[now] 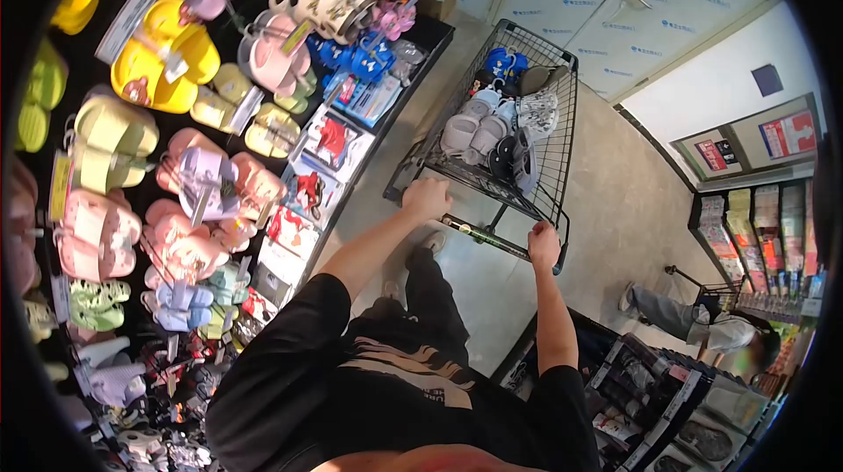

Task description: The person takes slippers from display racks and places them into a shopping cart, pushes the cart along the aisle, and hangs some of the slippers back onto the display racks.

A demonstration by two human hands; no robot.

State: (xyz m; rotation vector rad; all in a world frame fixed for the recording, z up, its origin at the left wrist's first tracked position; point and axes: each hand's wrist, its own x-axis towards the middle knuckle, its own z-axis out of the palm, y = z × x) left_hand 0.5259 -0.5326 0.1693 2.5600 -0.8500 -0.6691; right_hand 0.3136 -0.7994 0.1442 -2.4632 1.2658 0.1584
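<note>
Both of my hands grip the handle (483,235) of a black wire shopping cart (555,143) in front of me. My left hand (428,200) is wrapped round the handle's left end, and my right hand (543,245) is closed round its right end. Inside the cart lies a pile of footwear: grey-white clogs (474,131), a blue pair (506,63) at the far end, and dark and white pairs along the right side. Some of the pile is hidden under other shoes.
On the left, a rack carries hanging yellow slippers (167,55) and pink slippers (98,235). Ahead stand double doors (606,7) covered in printed film. A low display shelf (650,402) is at my right. Beyond it, another person (694,318) is beside a second cart (702,288).
</note>
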